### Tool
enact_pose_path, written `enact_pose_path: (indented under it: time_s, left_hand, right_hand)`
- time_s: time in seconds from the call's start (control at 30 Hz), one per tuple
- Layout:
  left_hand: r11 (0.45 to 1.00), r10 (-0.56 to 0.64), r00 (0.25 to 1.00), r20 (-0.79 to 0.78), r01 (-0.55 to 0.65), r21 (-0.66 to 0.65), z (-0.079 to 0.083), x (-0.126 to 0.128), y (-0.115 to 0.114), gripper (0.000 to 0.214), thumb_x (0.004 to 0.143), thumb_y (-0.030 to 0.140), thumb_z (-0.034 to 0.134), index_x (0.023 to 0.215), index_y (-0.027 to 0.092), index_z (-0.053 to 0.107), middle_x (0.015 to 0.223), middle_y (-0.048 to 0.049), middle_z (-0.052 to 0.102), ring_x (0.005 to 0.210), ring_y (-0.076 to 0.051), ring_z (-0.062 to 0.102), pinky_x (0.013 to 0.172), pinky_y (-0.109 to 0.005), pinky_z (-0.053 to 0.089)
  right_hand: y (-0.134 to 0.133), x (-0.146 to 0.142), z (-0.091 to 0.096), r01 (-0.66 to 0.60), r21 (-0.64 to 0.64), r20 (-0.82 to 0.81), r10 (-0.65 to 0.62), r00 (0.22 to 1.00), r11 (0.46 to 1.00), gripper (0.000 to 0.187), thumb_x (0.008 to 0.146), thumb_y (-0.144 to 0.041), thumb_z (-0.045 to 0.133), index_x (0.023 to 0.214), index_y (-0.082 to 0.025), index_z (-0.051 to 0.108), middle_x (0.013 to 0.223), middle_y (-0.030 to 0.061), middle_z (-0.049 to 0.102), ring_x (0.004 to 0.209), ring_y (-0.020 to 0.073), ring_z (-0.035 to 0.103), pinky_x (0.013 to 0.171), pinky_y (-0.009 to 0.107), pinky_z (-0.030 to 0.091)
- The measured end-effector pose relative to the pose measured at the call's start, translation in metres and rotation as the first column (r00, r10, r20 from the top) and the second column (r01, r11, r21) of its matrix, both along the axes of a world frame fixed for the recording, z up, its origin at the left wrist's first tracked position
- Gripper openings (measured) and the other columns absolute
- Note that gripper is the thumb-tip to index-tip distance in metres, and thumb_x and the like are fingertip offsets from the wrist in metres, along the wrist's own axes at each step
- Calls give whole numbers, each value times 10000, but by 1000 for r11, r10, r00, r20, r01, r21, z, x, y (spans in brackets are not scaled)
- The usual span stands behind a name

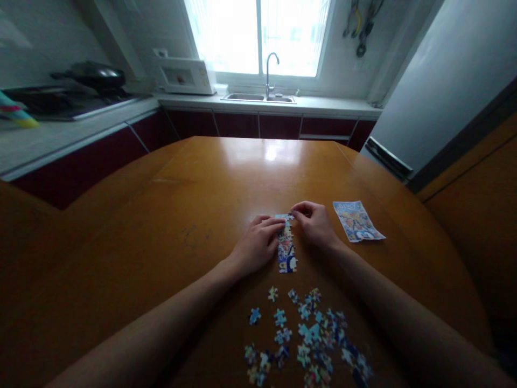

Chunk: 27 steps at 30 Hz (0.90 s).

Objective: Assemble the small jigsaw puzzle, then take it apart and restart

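Looks from head height, above and behind the left hand [257, 242] and right hand [317, 222], facing forward and tilted down over the table [218, 178]. Sits close enough to take in both forearms [189, 307]. Reaches beyond both hands to the sink [247, 97] and window [226, 37], and wide to the fridge [448, 97], right of the right hand.

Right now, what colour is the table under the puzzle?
The table is orange-brown, showing best in the head view.

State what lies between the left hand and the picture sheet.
Head view: between the left hand and the picture sheet lie the joined puzzle strip, then the right hand.
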State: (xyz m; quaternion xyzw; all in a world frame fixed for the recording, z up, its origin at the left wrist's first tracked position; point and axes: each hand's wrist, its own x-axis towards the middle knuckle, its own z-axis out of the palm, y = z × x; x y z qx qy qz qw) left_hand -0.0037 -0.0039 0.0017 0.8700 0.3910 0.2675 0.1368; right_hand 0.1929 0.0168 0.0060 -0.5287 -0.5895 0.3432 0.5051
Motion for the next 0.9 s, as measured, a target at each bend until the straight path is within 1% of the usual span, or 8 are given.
enact_pose_path:
  time_s: [0.13, 0.2, 0.3, 0.37, 0.47, 0.57, 0.7, 0.9]
  left_hand:
    - [1000, 1, 1000, 4, -1, -1, 0, 0, 1, 407, 896, 86, 557, 1235, 252, 710, 1299, -10, 700, 1182, -261, 557, 1081, -490, 460]
    - [1000, 2, 1000, 5, -2, -1, -1, 0, 1, 414, 895, 87, 558, 1239, 261, 708, 1303, -9, 698, 1195, -265, 553, 1086, -504, 454]
    - [1000, 3, 1000, 1, -3, -5, -1, 0, 0, 411, 894, 87, 553, 1240, 246, 707, 1303, -13, 697, 1204, -266, 547, 1093, -501, 450]
    - [1000, 5, 1000, -9, -5, -7, 0, 0, 0, 404, 896, 91, 553, 1243, 232, 704, 1313, -11, 692, 1206, -266, 542, 1096, -494, 448]
    - [1000, 10, 1000, -14, -10, -16, 1, 0, -1, 402, 901, 101, 554, 1248, 241, 701, 1324, -2, 687, 1213, -269, 536, 1096, -499, 443]
    - [1000, 10, 1000, -11, -10, -18, 1, 0, -1, 406, 902, 102, 550, 1248, 254, 700, 1322, -6, 688, 1215, -269, 537, 1096, -508, 438]
    - [1000, 7, 1000, -1, -7, -12, -1, -1, 0, 400, 904, 105, 556, 1245, 256, 700, 1319, -1, 688, 1210, -266, 540, 1099, -505, 439]
    - [1000, 1, 1000, 7, -1, -4, -2, 0, 1, 388, 909, 108, 557, 1237, 253, 705, 1309, 0, 692, 1199, -262, 543, 1097, -478, 448]
  right_hand:
    - [1, 2, 1, -73, -40, -248, 61, 967, 997, 162, 776, -349, 679, 814, -199, 631, 793, 55, 715, 750, 204, 690, 702, 340, 557]
    - [1, 3, 2, -102, -28, -302, 89, 949, 994, 176, 801, -372, 665, 860, -214, 614, 749, 23, 685, 706, 188, 675, 663, 324, 551]
    - [1, 5, 3, -94, 12, -174, 94, 980, 996, 190, 821, -348, 631, 941, -206, 668, 671, -9, 628, 620, 161, 609, 584, 285, 499]
    - [1, 7, 2, -73, 12, -56, 74, 996, 997, 224, 811, -312, 637, 989, -189, 695, 673, -4, 644, 613, 160, 599, 576, 281, 480]
    - [1, 10, 1, -29, 13, 89, 28, 996, 999, 149, 796, -279, 681, 897, -175, 712, 717, 33, 709, 651, 180, 638, 620, 299, 493]
    - [0, 13, 0, -24, 36, 224, 16, 975, 999, 112, 828, -251, 670, 773, -179, 736, 775, 72, 758, 710, 203, 681, 683, 317, 506]
    - [0, 12, 0, -30, 9, 344, 25, 939, 999, 135, 846, -203, 658, 787, -193, 779, 831, 79, 790, 753, 214, 715, 722, 317, 512]
    - [2, 9, 0, -27, -21, 449, 34, 893, 999, 140, 843, -183, 667, 786, -202, 793, 818, 75, 794, 742, 216, 717, 702, 304, 497]
